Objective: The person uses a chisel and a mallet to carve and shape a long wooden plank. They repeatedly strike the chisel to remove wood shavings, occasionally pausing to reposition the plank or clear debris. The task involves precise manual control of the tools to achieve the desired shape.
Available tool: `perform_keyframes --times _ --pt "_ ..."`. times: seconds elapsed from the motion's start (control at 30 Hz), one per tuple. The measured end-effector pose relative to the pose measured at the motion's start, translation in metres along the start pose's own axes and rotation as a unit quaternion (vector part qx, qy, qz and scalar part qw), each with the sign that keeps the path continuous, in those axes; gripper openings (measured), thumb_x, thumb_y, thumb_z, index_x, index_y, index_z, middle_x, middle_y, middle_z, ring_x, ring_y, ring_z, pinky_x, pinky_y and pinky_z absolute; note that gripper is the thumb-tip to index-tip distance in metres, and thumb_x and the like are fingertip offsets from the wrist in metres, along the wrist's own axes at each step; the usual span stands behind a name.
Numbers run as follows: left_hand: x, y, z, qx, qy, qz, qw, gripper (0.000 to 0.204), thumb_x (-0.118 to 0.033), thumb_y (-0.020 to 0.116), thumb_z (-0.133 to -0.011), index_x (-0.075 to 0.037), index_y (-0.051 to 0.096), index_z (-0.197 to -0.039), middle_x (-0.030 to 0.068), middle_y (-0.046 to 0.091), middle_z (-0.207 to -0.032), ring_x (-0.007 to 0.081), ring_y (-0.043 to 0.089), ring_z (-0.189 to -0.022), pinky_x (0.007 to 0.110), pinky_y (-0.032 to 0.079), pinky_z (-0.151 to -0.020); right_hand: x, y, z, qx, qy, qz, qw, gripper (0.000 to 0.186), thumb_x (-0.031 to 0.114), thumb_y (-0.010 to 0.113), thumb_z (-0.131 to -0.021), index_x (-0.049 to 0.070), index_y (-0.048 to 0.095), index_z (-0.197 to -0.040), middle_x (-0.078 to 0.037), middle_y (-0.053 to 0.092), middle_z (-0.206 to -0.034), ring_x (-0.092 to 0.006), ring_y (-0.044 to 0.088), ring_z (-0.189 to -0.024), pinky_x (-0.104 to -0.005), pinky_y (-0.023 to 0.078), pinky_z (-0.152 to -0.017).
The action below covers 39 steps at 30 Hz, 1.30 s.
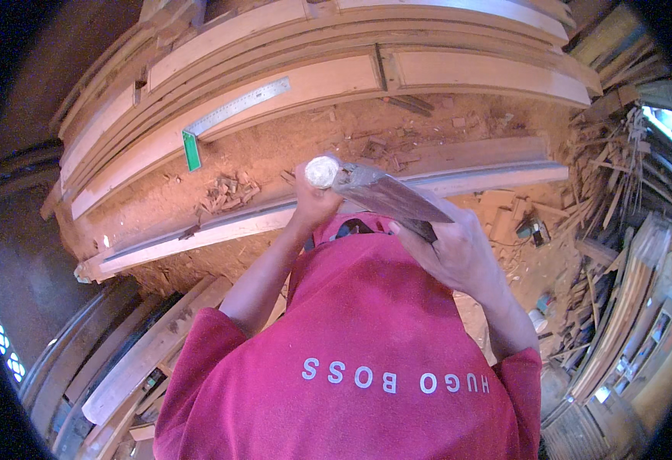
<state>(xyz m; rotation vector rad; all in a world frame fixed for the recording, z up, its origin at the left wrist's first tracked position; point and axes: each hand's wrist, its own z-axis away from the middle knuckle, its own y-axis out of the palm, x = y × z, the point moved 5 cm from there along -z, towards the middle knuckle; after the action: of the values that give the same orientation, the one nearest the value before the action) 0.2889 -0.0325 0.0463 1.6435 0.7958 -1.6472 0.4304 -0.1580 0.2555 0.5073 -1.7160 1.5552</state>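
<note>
My left hand (pixel 313 198) grips a tool at its pale, round-ended handle (pixel 321 172), held upright at my chest. The tool's flat, dark, blade-like part (pixel 389 198) slants down to the right. My right hand (pixel 455 253) is on that part, fingers behind it and thumb below; its exact kind is unclear. Beyond my hands a long pale timber with a dark strip (pixel 489 179) lies across the dusty ground. A metal square with a green stock (pixel 192 150) rests on the nearer of the curved boards (pixel 340 77) behind it.
Scrap wood (pixel 228 192) and shavings litter the ground. Stacked boards (pixel 136 360) lie at the lower left, more planks (pixel 631 299) at the right beside a tangle of offcuts (pixel 604 176). Several long boards span the far side.
</note>
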Motion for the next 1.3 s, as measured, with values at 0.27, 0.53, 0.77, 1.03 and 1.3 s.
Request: perform_keyframes --times 0.27,0.53,0.77,1.03,1.3 --pt "0.001 0.010 0.004 0.141 0.042 -0.111 0.983 0.033 -0.013 0.078 -0.071 -0.003 0.060 -0.097 0.0072 0.065 -0.092 0.0166 0.062 -0.088 0.032 0.049 -0.080 0.013 -0.004 -0.009 -0.024 -0.051 0.053 0.997 0.035 0.018 0.065 -0.085 0.001 0.055 -0.114 -0.018 0.066 -0.089 -0.0361 0.066 -0.076 -0.0443 0.054 -0.063" --pt "-0.002 0.019 0.016 0.147 0.134 -0.220 0.955 0.021 -0.020 0.073 -0.073 -0.009 0.055 -0.076 0.0044 0.055 -0.075 0.0196 0.054 -0.072 0.036 0.044 -0.066 0.004 0.007 -0.004 0.124 0.024 0.128 0.984 0.032 0.024 0.062 -0.089 0.004 0.054 -0.113 -0.017 0.064 -0.090 -0.0366 0.065 -0.071 -0.0445 0.053 -0.059" --pt "0.003 0.018 0.018 0.135 0.066 -0.108 0.983 0.024 -0.019 0.079 -0.067 -0.006 0.060 -0.076 0.0046 0.062 -0.079 0.0173 0.059 -0.074 0.034 0.047 -0.065 -0.001 0.010 0.003 0.159 0.056 0.146 0.975 0.034 0.023 0.061 -0.087 0.004 0.053 -0.115 -0.018 0.064 -0.094 -0.0370 0.064 -0.071 -0.0449 0.053 -0.060" --pt "-0.011 0.025 0.014 0.141 0.035 -0.006 0.989 0.025 -0.016 0.082 -0.064 -0.005 0.063 -0.076 0.0043 0.062 -0.072 0.0132 0.060 -0.067 0.027 0.048 -0.061 -0.007 0.019 0.010 0.173 0.073 0.138 0.973 0.035 0.021 0.060 -0.087 0.005 0.052 -0.117 -0.020 0.064 -0.094 -0.0376 0.065 -0.073 -0.0453 0.053 -0.060" --pt "-0.022 0.027 0.017 0.141 0.034 -0.041 0.989 0.018 -0.018 0.075 -0.069 -0.007 0.062 -0.073 0.0032 0.062 -0.067 0.0135 0.061 -0.064 0.028 0.048 -0.059 -0.008 0.023 0.020 0.161 0.075 0.122 0.977 0.036 0.020 0.061 -0.088 0.005 0.051 -0.119 -0.021 0.065 -0.089 -0.0387 0.065 -0.073 -0.0474 0.053 -0.063"
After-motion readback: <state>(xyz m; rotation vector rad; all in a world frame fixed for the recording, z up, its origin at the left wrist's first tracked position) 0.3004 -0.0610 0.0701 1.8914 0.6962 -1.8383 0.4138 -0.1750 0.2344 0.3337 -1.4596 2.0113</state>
